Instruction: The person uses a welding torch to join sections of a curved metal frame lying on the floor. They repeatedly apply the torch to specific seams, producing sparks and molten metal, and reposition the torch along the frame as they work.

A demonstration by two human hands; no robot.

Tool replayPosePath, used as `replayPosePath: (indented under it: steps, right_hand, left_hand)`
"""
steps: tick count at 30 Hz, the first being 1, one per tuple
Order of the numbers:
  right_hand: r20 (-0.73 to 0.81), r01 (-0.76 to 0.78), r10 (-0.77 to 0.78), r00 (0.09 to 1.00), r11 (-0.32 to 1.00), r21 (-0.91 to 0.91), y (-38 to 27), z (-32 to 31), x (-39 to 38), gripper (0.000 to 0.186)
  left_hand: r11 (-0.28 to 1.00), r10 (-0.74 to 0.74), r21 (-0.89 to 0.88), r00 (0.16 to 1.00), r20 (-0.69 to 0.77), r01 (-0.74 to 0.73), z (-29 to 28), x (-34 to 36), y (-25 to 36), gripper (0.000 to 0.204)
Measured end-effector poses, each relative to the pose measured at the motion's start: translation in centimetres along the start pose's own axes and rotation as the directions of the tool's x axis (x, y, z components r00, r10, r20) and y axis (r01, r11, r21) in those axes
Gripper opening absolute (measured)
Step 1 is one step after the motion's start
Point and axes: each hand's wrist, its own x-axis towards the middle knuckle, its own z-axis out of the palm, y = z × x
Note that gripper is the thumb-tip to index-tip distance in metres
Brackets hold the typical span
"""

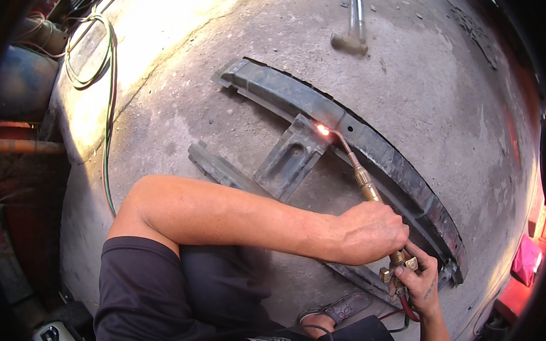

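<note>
Left hand (pixel 373 233): fingers wrapped round the barrel of a brass gas torch (pixel 363 177), fingertips mostly hidden beneath it. Right hand (pixel 423 281): holds the rear end of the same torch, thumb and fingers gathered closely about the brass valve knobs (pixel 385 275); a red hose (pixel 408 308) curves out just below.

Torch slants up and leftward, well inside the edges of the concrete floor (pixel 440 96). Its bent tip points at a bright orange-red glow (pixel 322 129), located where a ribbed metal bracket (pixel 283 170) meets a long curved metal beam (pixel 401 174). Whether tip touches metal: cannot tell. A narrower metal bar (pixel 215 167) lies nearer the person, partly covered by the left forearm (pixel 244 217).

Further out: a shoe (pixel 346 306) toward the floor's near edge; a hammer (pixel 350 43) lying toward its far edge, head nearest the beam; a looped green-and-red hose pair (pixel 110 62) along its left edge, with a scuffed blue tank (pixel 22 84) near the far left corner
</note>
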Motion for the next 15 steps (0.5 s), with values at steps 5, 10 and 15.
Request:
replayPosePath:
  steps: [5, 10, 15]
  right_hand:
    - [0.0, -0.011, 0.011, 1.0, 1.0, 0.019, 0.48, -0.08, 0.1, 0.062]
    - [0.007, -0.007, 0.006, 1.0, 0.998, 0.063, 0.28, 0.1, 0.06, 0.065]
    - [0.001, -0.016, 0.016, 1.0, 0.997, 0.08, 0.2, 0.19, -0.09, 0.066]
  left_hand:
    - [1.0, 0.001, -0.001, 1.0, -0.018, -0.001, 0.26, 0.04, -0.12, 0.018]
    - [1.0, 0.013, 0.003, 1.0, -0.013, -0.013, 0.06, -0.03, -0.11, 0.018]
    - [1.0, 0.002, -0.002, 1.0, -0.009, -0.002, 0.15, 0.04, -0.09, 0.018]
